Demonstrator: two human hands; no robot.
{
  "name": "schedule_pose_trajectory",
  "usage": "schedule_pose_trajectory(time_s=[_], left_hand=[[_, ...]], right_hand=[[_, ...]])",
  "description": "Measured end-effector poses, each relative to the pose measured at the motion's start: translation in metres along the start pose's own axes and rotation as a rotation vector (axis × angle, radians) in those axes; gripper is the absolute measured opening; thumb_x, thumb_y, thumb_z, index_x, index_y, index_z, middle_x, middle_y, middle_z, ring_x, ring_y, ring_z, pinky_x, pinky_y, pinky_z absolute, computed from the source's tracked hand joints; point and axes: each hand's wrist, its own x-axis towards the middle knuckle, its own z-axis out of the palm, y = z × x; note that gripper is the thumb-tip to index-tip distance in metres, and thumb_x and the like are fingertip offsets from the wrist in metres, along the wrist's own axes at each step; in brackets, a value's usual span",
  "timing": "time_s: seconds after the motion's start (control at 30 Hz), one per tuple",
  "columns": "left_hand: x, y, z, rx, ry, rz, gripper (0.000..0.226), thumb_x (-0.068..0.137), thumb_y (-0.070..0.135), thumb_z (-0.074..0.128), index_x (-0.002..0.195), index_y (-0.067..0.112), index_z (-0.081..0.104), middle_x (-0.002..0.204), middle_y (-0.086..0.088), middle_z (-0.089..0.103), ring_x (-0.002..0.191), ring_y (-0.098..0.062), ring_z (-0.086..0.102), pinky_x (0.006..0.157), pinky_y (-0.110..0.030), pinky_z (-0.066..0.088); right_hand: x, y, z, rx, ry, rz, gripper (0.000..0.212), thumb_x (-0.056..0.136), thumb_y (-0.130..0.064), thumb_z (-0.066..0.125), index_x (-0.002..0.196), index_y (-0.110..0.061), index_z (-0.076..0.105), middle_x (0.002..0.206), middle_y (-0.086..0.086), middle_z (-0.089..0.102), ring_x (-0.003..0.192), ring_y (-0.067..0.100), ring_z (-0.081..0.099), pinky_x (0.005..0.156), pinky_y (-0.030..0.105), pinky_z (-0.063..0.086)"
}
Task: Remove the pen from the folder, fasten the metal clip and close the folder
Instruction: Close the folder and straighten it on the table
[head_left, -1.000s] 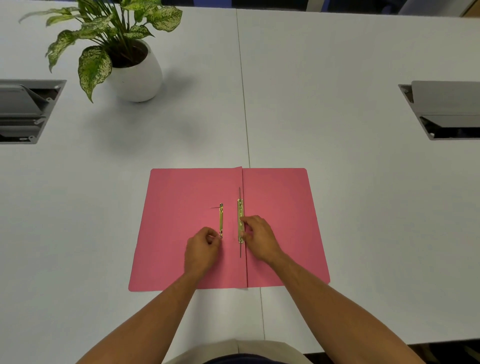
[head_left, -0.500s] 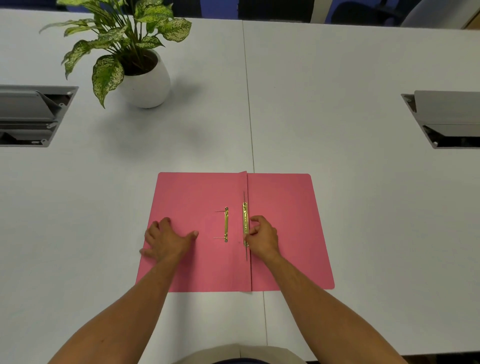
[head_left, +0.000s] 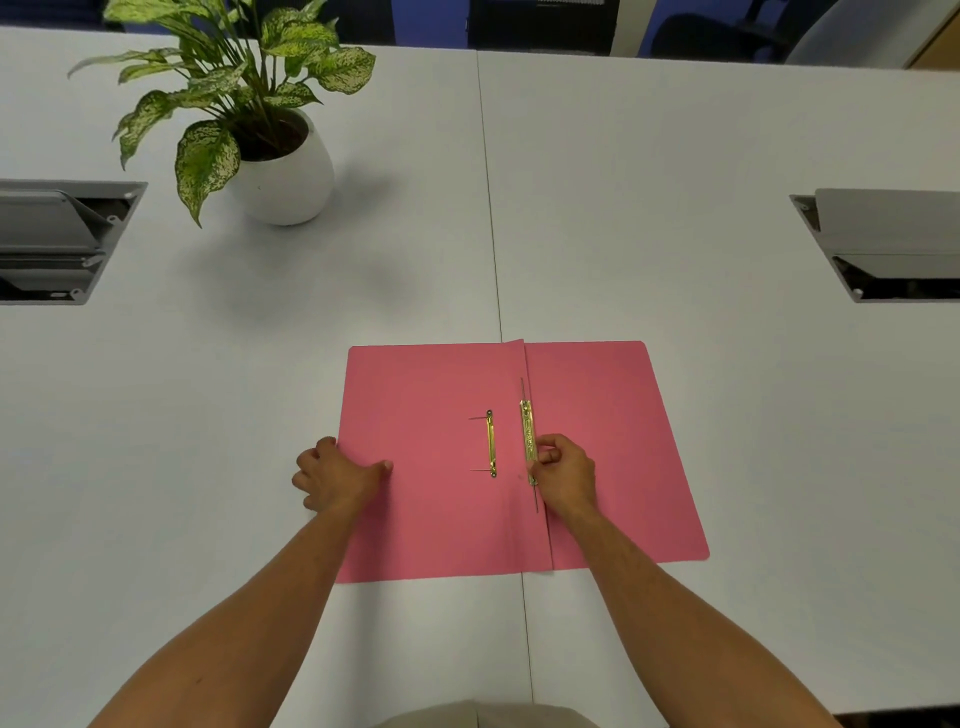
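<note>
A pink folder (head_left: 426, 395) lies open flat on the white table in front of me. A brass clip bar (head_left: 491, 443) with two thin prongs sits on its left leaf, near the spine. A second brass strip (head_left: 527, 434) lies along the spine fold. My left hand (head_left: 337, 475) rests on the folder's left edge, thumb on top of the leaf and fingers at the edge. My right hand (head_left: 563, 470) has curled fingers pinching the lower part of the spine strip. No pen is in view.
A potted plant in a white pot (head_left: 283, 176) stands at the back left. Grey cable hatches are set into the table at the left (head_left: 57, 241) and right (head_left: 883, 244). A seam (head_left: 491, 208) runs down the table's middle. Chairs stand beyond the far edge.
My left hand has left the clip bar and slid left to the folder's outer edge. My right hand stays at the spine strip. The view has shifted a little.
</note>
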Motion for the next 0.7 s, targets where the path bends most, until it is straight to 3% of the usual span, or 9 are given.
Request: schedule_pose_trajectory(time_s=[0.1,0.23,0.4,0.53,0.7], left_hand=[[0.007,0.008,-0.006,-0.071,-0.033,-0.011,0.089,0.067,0.041,0.084,0.138,0.010,0.041,0.139,-0.018,0.045,0.131,-0.039,0.041,0.101,-0.054,0.041],[0.008,0.017,-0.017,-0.151,-0.079,0.015,0.056,0.075,0.040,0.075,0.117,0.008,0.058,0.115,-0.015,0.068,0.101,-0.038,0.064,0.090,-0.047,0.053],[-0.009,0.041,-0.039,-0.098,0.068,0.200,0.021,0.082,0.026,0.058,0.095,0.011,0.063,0.088,-0.008,0.066,0.079,-0.033,0.059,0.075,-0.038,0.046],[-0.009,0.055,-0.069,-0.144,0.116,0.294,0.020,0.079,0.028,0.057,0.081,0.011,0.068,0.075,-0.010,0.068,0.074,-0.034,0.062,0.071,-0.037,0.047],[-0.011,0.061,-0.097,-0.259,0.114,0.433,0.024,0.079,0.022,0.058,0.067,0.002,0.062,0.061,-0.012,0.060,0.058,-0.028,0.053,0.061,-0.033,0.046]], right_hand=[[0.004,0.003,-0.005,0.000,0.017,-0.011,0.030,0.078,0.004,0.065,0.098,-0.018,0.068,0.069,-0.004,0.065,0.062,0.012,0.063,0.063,0.025,0.055],[0.006,0.006,-0.008,0.016,-0.005,-0.007,0.028,0.080,0.004,0.064,0.100,-0.016,0.067,0.068,-0.004,0.065,0.062,0.009,0.063,0.059,0.018,0.050],[0.007,0.000,-0.009,-0.005,-0.016,-0.009,0.035,0.080,0.013,0.054,0.105,-0.011,0.064,0.063,-0.006,0.054,0.057,0.005,0.055,0.052,0.011,0.047],[0.007,-0.005,-0.003,-0.027,-0.071,-0.024,0.037,0.081,0.014,0.052,0.109,-0.007,0.063,0.064,-0.007,0.055,0.057,0.003,0.056,0.052,0.010,0.050],[0.001,-0.021,0.022,-0.022,-0.170,-0.067,0.039,0.082,0.014,0.051,0.113,-0.007,0.062,0.066,-0.009,0.055,0.062,0.003,0.056,0.069,0.025,0.059]])
